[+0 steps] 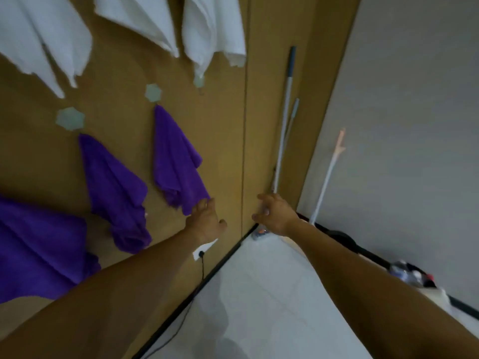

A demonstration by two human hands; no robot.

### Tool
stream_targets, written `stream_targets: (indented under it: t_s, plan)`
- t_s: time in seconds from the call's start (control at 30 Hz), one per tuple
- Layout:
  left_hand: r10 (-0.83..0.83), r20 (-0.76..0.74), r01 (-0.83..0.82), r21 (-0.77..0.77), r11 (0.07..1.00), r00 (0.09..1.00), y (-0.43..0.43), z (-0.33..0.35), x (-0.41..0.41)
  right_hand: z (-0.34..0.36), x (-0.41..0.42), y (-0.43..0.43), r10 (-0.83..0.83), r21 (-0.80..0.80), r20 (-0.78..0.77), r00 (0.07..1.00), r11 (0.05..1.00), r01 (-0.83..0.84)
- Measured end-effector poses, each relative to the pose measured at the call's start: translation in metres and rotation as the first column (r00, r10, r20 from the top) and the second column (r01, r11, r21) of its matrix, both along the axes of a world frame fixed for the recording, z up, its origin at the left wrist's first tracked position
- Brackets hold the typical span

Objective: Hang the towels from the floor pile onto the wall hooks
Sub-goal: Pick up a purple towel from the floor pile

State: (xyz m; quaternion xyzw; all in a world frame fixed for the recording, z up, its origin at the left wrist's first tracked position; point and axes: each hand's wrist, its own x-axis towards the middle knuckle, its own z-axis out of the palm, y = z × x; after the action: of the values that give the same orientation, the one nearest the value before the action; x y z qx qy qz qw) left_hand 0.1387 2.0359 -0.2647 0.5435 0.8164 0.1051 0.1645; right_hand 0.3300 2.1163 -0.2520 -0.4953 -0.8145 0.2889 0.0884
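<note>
Left hand (207,221): fingers stretched up the wall (116,81), thumb splayed clear. The tips meet the lower corner of the near towel (176,161) and nothing is gripped.
Right hand (276,212): fingers loosely spread and empty, held off the wall beside the foot of the poles (283,117).
Near towel: purple and plush, hung from a hook (153,92). It gathers to a point at the top, its long axis runs down the wall, and its hem is uneven. It lies directly above the left fingers, so the left hand is the nearer.
Other towels: two purple ones (114,185) to the left and white towels (212,29) in the row above.
Hooks: pale green hexagonal pads, flat against the wall.
Wall: brown matte panels with one vertical seam.
Floor (259,294): pale, smooth tile.
Pile: not in view.
Next move (judged): this towel looks hung. Another must come from the pile, so both hands have to drop away from the wall.
</note>
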Motion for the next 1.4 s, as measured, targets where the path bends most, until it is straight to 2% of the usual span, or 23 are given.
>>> stream_targets:
  t_s: [0.13,0.27,0.4,0.53,0.67,0.77,0.93,1.1,1.27,1.4]
  plan:
    - [-0.193,-0.01,0.192,-0.038,0.981,0.981,0.001,0.007,0.085,-0.003,0.105,-0.042,-0.193,-0.004,0.028,0.981,0.981,0.194]
    - [-0.421,0.003,0.42,-0.095,0.903,0.907,-0.012,0.003,0.184,-0.012,0.218,-0.101,-0.388,-0.041,0.044,0.921,0.92,0.39]
    - [-0.619,0.036,0.614,-0.19,0.766,0.784,-0.047,-0.02,0.298,-0.03,0.335,-0.184,-0.563,-0.103,0.1,0.82,0.814,0.572]
    - [-0.757,0.075,0.738,-0.304,0.603,0.65,-0.102,-0.051,0.41,-0.054,0.434,-0.27,-0.704,-0.133,0.174,0.689,0.676,0.725]
    - [-0.871,0.122,0.836,-0.369,0.405,0.476,-0.153,-0.084,0.491,-0.085,0.496,-0.342,-0.783,-0.205,0.232,0.578,0.541,0.816]
    - [-0.902,0.154,0.856,-0.411,0.313,0.404,-0.174,-0.11,0.53,-0.108,0.523,-0.379,-0.814,-0.259,0.267,0.516,0.455,0.852]
    - [-0.903,0.23,0.85,-0.479,0.22,0.364,-0.18,-0.164,0.569,-0.153,0.545,-0.416,-0.849,-0.356,0.31,0.429,0.315,0.88]
    - [-0.869,0.307,0.83,-0.527,0.184,0.387,-0.178,-0.238,0.595,-0.221,0.557,-0.429,-0.856,-0.438,0.374,0.356,0.175,0.882]
    - [-0.833,0.336,0.787,-0.59,0.178,0.44,-0.185,-0.338,0.616,-0.332,0.567,-0.424,-0.827,-0.534,0.407,0.389,0.131,0.835]
    - [-0.827,0.325,0.761,-0.624,0.178,0.459,-0.191,-0.443,0.629,-0.452,0.577,-0.42,-0.811,-0.538,0.433,0.394,0.118,0.834]
